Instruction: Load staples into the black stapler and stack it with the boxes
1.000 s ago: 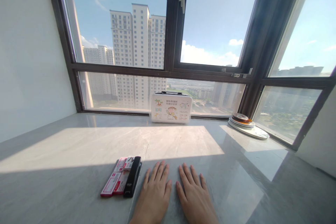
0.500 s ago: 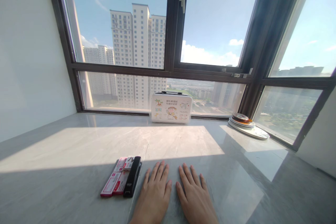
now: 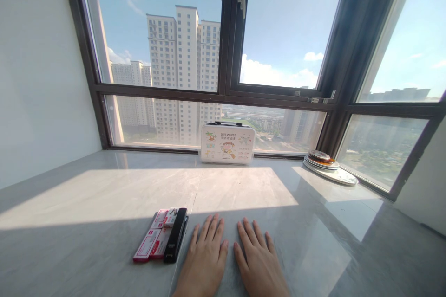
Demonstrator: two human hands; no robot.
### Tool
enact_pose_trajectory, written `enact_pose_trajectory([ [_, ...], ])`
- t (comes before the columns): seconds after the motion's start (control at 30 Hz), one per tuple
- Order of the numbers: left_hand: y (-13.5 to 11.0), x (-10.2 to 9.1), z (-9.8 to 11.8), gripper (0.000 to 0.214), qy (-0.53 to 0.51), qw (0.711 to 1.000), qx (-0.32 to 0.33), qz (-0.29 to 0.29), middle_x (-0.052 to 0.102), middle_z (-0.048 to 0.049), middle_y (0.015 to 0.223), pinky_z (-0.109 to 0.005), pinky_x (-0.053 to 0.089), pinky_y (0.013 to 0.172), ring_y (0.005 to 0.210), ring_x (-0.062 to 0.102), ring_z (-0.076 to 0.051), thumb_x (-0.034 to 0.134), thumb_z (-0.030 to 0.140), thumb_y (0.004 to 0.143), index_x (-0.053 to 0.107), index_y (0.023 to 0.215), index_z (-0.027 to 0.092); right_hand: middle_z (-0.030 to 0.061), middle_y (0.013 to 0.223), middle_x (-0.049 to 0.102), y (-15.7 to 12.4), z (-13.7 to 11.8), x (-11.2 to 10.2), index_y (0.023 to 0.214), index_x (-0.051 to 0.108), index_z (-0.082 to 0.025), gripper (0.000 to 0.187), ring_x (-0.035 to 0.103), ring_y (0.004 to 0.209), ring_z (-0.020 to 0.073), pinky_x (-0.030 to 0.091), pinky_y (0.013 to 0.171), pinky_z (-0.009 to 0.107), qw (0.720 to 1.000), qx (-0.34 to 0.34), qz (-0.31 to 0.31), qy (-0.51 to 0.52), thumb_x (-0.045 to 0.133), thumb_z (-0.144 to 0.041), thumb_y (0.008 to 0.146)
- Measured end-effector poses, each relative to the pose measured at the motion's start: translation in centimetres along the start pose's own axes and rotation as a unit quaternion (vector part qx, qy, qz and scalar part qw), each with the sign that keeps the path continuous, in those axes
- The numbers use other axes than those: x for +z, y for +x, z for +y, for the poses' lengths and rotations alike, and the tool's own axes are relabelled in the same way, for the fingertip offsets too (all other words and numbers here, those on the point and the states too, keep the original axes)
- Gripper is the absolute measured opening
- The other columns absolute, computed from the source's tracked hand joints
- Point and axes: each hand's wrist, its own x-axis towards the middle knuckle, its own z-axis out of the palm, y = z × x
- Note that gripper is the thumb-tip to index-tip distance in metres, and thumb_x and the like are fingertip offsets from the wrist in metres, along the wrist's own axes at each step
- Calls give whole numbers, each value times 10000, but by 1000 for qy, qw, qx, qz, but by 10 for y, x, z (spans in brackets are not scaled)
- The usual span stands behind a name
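My left hand (image 3: 204, 257) lies palm down on the grey marbled sill (image 3: 104, 246), fingers stretched out and slightly apart, holding nothing. Beside it, my right hand (image 3: 259, 257) rests flat the same way, also with nothing in it. A gap of bare stone separates the two thumbs. Just left of my left hand lies a black stapler (image 3: 175, 235), its long side against several small red-and-white boxes (image 3: 148, 243), which look like staple boxes. Neither hand touches the stapler or the boxes.
A white carry case (image 3: 227, 145) with cartoon prints and a dark handle stands upright against the window. A stack of plates or round dishes (image 3: 329, 169) sits at the right window corner. Dark window frames (image 3: 278, 95) border the sill, and a white wall (image 3: 38, 79) rises at left.
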Motion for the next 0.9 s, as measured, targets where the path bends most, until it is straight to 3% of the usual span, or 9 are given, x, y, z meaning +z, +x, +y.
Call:
enact_pose_trajectory([
  [0.9, 0, -1, 0, 543, -9, 1000, -6, -1, 249, 6, 1633, -560, 204, 1237, 1521, 220, -254, 254, 428, 1035, 308, 1554, 279, -43, 1631, 209, -1, -1, -2, 1557, 323, -315, 587, 172, 1523, 298, 169, 1207, 577, 1000, 2, -2, 6, 255, -518, 1010],
])
